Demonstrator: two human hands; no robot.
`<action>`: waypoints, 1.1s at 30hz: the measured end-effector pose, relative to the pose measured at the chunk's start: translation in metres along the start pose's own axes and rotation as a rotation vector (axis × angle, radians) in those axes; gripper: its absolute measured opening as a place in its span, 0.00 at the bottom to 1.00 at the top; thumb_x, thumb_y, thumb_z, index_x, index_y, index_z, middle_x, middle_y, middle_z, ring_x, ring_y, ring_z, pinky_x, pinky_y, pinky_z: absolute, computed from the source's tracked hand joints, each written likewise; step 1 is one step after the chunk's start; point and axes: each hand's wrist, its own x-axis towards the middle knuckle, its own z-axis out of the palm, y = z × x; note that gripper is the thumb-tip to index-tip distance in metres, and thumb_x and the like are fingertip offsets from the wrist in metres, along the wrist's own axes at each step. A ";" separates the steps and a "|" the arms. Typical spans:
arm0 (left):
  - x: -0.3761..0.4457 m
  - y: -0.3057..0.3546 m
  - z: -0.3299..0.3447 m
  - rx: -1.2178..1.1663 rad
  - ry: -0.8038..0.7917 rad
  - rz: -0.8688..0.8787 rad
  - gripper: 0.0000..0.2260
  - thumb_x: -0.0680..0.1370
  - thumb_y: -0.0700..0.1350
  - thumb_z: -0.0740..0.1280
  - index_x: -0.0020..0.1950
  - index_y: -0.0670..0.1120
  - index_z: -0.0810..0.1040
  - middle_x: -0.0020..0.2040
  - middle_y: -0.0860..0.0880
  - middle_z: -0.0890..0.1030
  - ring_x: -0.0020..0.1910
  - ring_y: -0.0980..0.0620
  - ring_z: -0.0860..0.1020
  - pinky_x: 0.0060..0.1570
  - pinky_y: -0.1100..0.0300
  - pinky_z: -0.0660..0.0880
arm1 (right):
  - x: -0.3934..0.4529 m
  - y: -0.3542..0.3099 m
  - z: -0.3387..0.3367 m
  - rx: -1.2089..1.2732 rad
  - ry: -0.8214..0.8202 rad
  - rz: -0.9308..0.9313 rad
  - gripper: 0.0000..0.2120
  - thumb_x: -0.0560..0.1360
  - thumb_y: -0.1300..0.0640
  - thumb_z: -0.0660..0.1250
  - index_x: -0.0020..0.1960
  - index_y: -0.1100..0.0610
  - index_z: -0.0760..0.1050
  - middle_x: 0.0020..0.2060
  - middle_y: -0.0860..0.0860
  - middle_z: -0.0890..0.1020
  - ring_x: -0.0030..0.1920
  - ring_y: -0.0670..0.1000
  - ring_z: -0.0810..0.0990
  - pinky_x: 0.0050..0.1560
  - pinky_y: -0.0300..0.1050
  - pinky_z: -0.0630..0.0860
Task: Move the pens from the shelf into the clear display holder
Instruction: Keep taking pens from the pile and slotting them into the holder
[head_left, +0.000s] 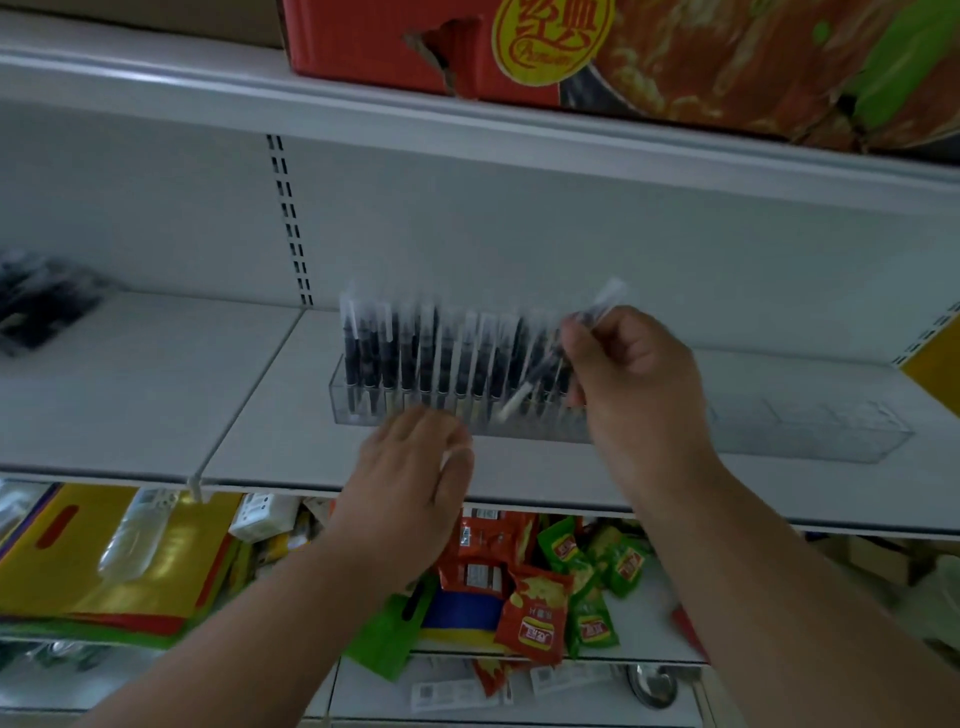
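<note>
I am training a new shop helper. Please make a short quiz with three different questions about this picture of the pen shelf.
1. True or false: the right hand pinches a pen above the holder.
2. Which part of the holder has pens standing in it?
A. the left part
B. the right part
C. the whole length
3. Fill in: the left hand is in front of the holder, at the edge of the ____.

Key:
1. True.
2. A; the right part looks empty.
3. shelf. Whether this hand holds anything cannot be told, because the picture is blurred.
</note>
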 end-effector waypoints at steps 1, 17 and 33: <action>0.005 -0.002 -0.001 0.066 0.020 0.005 0.16 0.78 0.53 0.51 0.54 0.49 0.74 0.50 0.58 0.70 0.50 0.59 0.67 0.54 0.59 0.66 | 0.006 0.001 -0.004 -0.029 0.050 -0.064 0.10 0.78 0.51 0.68 0.40 0.55 0.77 0.29 0.53 0.80 0.29 0.53 0.77 0.31 0.45 0.75; 0.026 -0.013 0.011 0.441 -0.011 0.074 0.24 0.71 0.48 0.60 0.65 0.44 0.77 0.61 0.48 0.77 0.61 0.47 0.71 0.63 0.52 0.67 | 0.033 0.024 0.030 -0.526 0.034 -0.323 0.13 0.80 0.51 0.63 0.39 0.54 0.67 0.29 0.44 0.67 0.30 0.42 0.66 0.29 0.38 0.58; 0.028 -0.014 0.012 0.437 0.034 0.109 0.23 0.70 0.47 0.61 0.62 0.43 0.78 0.59 0.46 0.78 0.58 0.45 0.73 0.59 0.51 0.67 | 0.014 0.060 0.044 -0.578 -0.049 -0.181 0.14 0.80 0.50 0.63 0.39 0.53 0.67 0.31 0.47 0.72 0.33 0.49 0.72 0.32 0.42 0.64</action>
